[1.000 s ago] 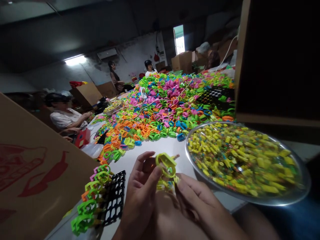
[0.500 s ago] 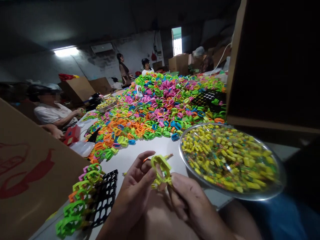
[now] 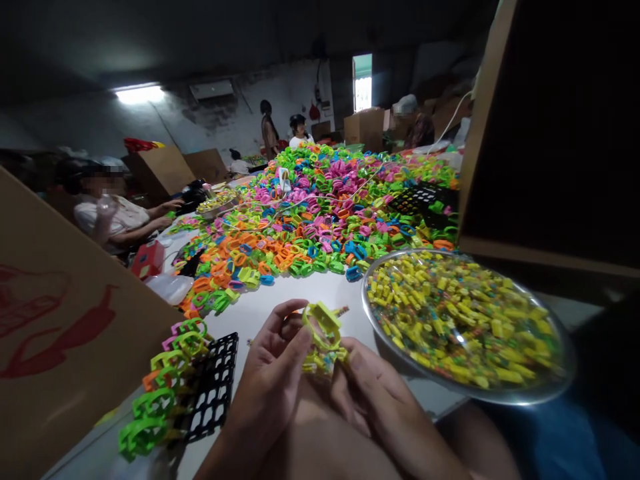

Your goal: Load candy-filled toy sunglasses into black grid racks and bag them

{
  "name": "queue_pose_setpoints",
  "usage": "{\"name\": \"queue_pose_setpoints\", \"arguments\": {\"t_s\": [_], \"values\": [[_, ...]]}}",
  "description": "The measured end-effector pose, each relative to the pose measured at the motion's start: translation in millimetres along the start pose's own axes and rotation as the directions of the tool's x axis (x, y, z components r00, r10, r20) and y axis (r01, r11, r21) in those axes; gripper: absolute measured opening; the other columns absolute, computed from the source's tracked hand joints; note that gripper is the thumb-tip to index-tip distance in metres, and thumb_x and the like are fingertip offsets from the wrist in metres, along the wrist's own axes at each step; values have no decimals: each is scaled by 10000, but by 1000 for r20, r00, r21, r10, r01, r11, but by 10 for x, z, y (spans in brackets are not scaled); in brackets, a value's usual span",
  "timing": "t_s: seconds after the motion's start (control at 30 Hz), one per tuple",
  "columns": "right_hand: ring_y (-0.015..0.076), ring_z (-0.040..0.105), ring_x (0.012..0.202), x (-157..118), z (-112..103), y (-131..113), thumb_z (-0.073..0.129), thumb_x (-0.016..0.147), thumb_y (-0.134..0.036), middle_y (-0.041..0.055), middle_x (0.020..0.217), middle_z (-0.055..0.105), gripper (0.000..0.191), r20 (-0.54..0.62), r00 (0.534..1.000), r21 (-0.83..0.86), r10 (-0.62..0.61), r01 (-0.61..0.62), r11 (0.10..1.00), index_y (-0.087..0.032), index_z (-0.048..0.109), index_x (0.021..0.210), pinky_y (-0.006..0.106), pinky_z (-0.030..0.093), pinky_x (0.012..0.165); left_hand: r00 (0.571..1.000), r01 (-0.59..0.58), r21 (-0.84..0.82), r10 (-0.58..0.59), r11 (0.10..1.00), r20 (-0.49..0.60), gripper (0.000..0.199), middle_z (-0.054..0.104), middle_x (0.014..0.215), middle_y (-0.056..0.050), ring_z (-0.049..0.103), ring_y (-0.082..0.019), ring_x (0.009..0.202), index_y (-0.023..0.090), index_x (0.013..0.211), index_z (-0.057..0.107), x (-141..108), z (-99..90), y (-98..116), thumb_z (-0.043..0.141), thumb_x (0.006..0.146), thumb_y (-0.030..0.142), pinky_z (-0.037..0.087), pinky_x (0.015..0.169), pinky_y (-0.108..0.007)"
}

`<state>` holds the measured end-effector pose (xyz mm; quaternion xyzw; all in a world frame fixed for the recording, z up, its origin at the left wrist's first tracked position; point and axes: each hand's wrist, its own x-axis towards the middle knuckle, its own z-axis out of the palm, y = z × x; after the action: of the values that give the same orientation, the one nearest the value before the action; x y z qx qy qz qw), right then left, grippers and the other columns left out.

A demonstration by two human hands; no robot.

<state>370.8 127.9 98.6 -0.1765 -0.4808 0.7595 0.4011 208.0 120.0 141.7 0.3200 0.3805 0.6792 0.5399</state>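
My left hand (image 3: 280, 360) is closed on a yellow plastic ring-shaped piece (image 3: 323, 325), held upright over the white table. A small brownish tip sticks out to the right behind it. Just below the ring, my right hand (image 3: 373, 380) pinches small yellow pieces (image 3: 320, 362) with bits of other colours; their exact shape is hard to make out. To the right, a round metal tray (image 3: 367, 313) holds a heap of small yellow pieces. On the left lies a black grid rack (image 3: 213, 387) with green, yellow, orange and pink ring pieces along its left side.
A large heap of colourful ring pieces (image 3: 320, 207) covers the table (image 3: 295, 290) ahead. Cardboard boxes stand at the left (image 3: 65, 320) and right (image 3: 487, 127). A seated person (image 3: 117, 217) works at the left; other people are farther back.
The yellow ring in my left hand has turned slightly and sits a little higher. My right hand has shifted slightly against the small pieces. The person at the left has moved their arms.
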Motion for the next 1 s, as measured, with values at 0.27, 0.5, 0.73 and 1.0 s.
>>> {"name": "queue_pose_setpoints", "arguments": {"t_s": [0.27,0.5,0.73,1.0], "values": [[102,281,557,-4,-17,59,552,1127,-717,-60,661,446,551,-51,999,-5,-15,14,1000,-183,624,1008,239,205,502,999,-28,13,28,1000,33,466,680,834,28,629,-63,707,257,1111,795,-8,-26,-43,1033,712,296,545,701,-128],[118,280,588,-21,-60,89,517,1151,-688,-53,687,398,559,-68,998,-23,-15,14,1000,-207,531,865,277,195,533,998,-45,92,42,995,41,384,675,839,16,631,-82,732,276,1151,801,-12,-64,-95,973,814,345,536,702,-139],[132,322,618,-35,-86,78,518,1164,-650,-44,685,423,553,-50,998,-19,-48,47,999,-211,518,827,284,262,584,997,-62,160,53,985,60,342,708,893,-10,655,-111,816,270,1106,810,-56,-45,-74,966,816,358,559,782,-163],[94,225,476,14,-79,181,651,1113,-626,-119,564,360,438,-129,987,87,-91,103,991,-214,577,988,243,204,486,996,-50,290,26,956,88,378,760,976,-35,752,-189,1000,292,1198,775,-102,-49,-102,926,870,404,591,857,-215]]}}
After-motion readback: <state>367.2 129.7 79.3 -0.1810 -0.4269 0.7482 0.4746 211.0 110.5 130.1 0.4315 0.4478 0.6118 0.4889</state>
